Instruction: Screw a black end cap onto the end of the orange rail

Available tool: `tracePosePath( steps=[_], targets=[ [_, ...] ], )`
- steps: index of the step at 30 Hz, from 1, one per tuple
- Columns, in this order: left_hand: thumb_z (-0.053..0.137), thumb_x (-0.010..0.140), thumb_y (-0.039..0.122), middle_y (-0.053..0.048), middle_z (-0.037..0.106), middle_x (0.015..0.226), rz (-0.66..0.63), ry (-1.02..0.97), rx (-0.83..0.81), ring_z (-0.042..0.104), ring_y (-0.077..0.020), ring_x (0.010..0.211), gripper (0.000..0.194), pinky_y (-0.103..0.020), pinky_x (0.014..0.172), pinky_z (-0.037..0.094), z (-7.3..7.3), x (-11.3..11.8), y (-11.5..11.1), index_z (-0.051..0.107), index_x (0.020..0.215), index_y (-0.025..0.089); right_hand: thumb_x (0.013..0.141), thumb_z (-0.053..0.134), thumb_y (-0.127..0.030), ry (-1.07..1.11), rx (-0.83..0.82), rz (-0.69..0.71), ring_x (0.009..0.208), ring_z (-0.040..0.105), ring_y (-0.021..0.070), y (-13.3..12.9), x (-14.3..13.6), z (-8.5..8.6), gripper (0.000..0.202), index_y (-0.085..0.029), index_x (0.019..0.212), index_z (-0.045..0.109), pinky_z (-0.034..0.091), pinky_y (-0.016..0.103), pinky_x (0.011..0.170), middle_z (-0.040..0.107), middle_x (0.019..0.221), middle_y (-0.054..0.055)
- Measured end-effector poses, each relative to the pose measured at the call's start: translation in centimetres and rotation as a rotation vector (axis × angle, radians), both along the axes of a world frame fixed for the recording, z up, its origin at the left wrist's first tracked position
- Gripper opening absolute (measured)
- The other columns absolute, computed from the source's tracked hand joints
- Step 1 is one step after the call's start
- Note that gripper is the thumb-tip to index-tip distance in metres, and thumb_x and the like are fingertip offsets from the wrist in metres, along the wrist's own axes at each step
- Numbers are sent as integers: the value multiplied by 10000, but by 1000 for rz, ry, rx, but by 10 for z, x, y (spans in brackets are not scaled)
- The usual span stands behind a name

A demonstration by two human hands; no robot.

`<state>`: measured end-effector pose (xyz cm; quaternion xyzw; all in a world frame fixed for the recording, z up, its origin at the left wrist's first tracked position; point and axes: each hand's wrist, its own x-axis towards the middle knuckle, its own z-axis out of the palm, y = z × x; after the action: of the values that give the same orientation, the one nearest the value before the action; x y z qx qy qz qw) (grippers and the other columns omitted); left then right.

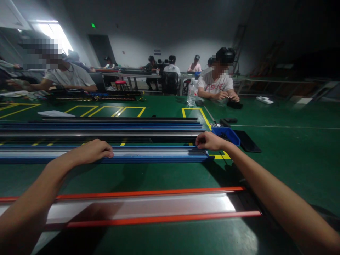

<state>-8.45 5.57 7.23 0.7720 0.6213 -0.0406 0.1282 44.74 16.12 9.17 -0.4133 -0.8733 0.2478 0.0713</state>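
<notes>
A long blue-edged metal rail (159, 159) with a silver channel lies across the green table. My left hand (97, 150) is closed over this rail, the thumb on its silver face and the other fingers towards the far edge. Close to the rail's right end, my right hand (211, 141) has its fingers curled in a pinch at the far edge; whatever lies between them is hidden. Nearer to me, under my forearms, rests a wider rail with red edges (159, 220) and a shiny silver middle.
Several black and blue rails (175, 125) lie parallel behind. A blue parts bin (233, 137) and a flat black device (248, 141) sit right of my right hand. Water bottles (191, 94) stand farther back. Co-workers sit across the table, one in a white shirt (214, 84).
</notes>
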Motion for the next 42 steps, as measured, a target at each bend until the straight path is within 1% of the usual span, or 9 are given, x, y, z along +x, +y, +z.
tracePosePath(
  steps=[6, 13, 18, 24, 28, 32, 37, 42],
  targets=[
    [501, 936, 472, -98, 815, 1016, 4, 60, -53, 736, -287, 960, 421, -353, 857, 471, 4, 4, -2, 819, 966, 198, 715, 729, -187, -2, -22, 4, 766, 658, 207, 2, 1, 0, 123, -170, 830, 769, 474, 290, 701, 751, 803, 40],
    [548, 945, 473, -77, 814, 995, 8, 44, -83, 736, -267, 932, 380, -325, 821, 451, 7, 5, -5, 820, 993, 212, 709, 721, -210, -21, -61, 27, 734, 632, 199, 5, 3, 0, 119, -171, 815, 758, 456, 292, 673, 724, 774, 35],
    [584, 921, 443, -80, 815, 981, 27, 14, -107, 730, -263, 922, 336, -318, 816, 440, 13, 14, -9, 828, 957, 215, 692, 706, -213, -13, -93, 41, 727, 629, 194, 5, 5, 0, 134, -165, 809, 752, 461, 289, 667, 723, 777, 37],
    [583, 897, 454, -79, 812, 977, 48, -4, -161, 727, -260, 903, 357, -328, 818, 446, 19, 21, -13, 829, 958, 202, 685, 707, -236, -1, -116, 28, 702, 619, 189, 7, 6, -3, 140, -164, 799, 745, 453, 288, 649, 708, 752, 31],
    [585, 879, 450, -69, 799, 911, 51, -4, -176, 709, -249, 837, 354, -320, 767, 426, 19, 22, -14, 821, 916, 188, 665, 715, -248, 1, -148, 27, 693, 622, 190, 8, 6, -2, 135, -166, 770, 739, 457, 284, 635, 708, 737, 26],
    [577, 855, 454, -53, 767, 814, 49, -8, -187, 680, -241, 770, 357, -312, 722, 403, 18, 23, -14, 798, 823, 176, 645, 733, -249, 6, -172, 15, 677, 620, 190, 8, 7, -2, 133, -171, 753, 741, 453, 279, 614, 709, 716, 18],
    [573, 832, 477, -39, 750, 808, 40, -23, -211, 662, -225, 763, 368, -298, 708, 395, 14, 19, -14, 787, 804, 178, 637, 743, -248, 13, -198, -9, 681, 631, 193, 9, 8, -5, 138, -174, 753, 738, 469, 284, 622, 711, 711, 20],
    [549, 824, 492, -7, 637, 693, 16, 2, -260, 564, -180, 671, 385, -276, 645, 355, 12, 17, -12, 732, 721, 169, 634, 742, -254, 15, -219, -17, 685, 633, 188, 10, 8, -6, 152, -173, 762, 738, 478, 285, 631, 711, 717, 20]
  ],
)
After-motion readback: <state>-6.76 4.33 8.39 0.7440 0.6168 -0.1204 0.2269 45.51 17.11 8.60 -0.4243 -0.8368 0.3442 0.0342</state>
